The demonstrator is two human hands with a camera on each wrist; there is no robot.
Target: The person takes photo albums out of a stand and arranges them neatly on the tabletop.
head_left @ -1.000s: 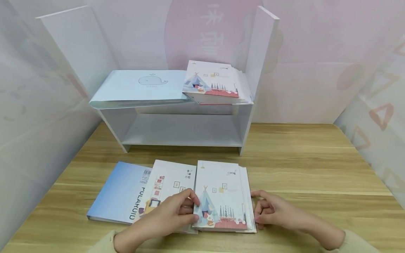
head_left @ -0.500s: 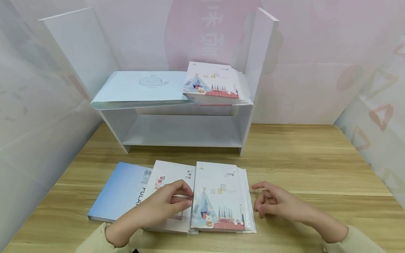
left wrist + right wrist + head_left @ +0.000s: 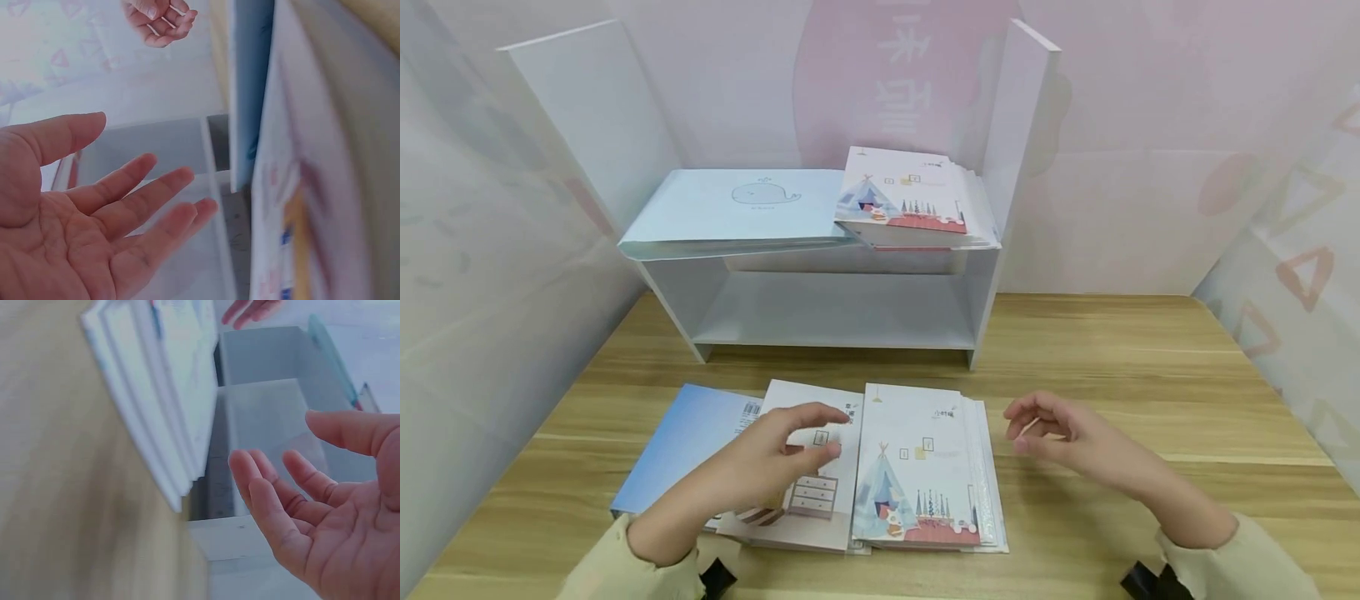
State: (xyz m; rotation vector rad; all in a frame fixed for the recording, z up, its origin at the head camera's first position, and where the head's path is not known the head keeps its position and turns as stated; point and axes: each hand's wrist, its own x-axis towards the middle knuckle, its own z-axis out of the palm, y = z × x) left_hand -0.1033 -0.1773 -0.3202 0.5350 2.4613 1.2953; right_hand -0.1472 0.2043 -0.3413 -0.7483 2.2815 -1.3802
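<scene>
Loosely bent and holding nothing, my left hand hovers over a white album with a drawn chest of drawers on its cover, partly hidden by the hand. To its right lies a white album with a tent picture, apparently on top of other albums whose edges show. My right hand is in the air to the right of that pile, apart from it. Both wrist views show the palms bare, the left and the right. A blue album lies at the left, partly behind my left arm.
A white shelf with tall side panels stands behind the albums. On its upper board lie a light blue album with a whale and several white albums at the right. The wooden table extends to the right, bounded by pale walls.
My left hand has let go of the tent-picture album and drawn back to the left, its fingers spreading. My right hand has left the pile's right edge and risen. The pile has shifted slightly left.
</scene>
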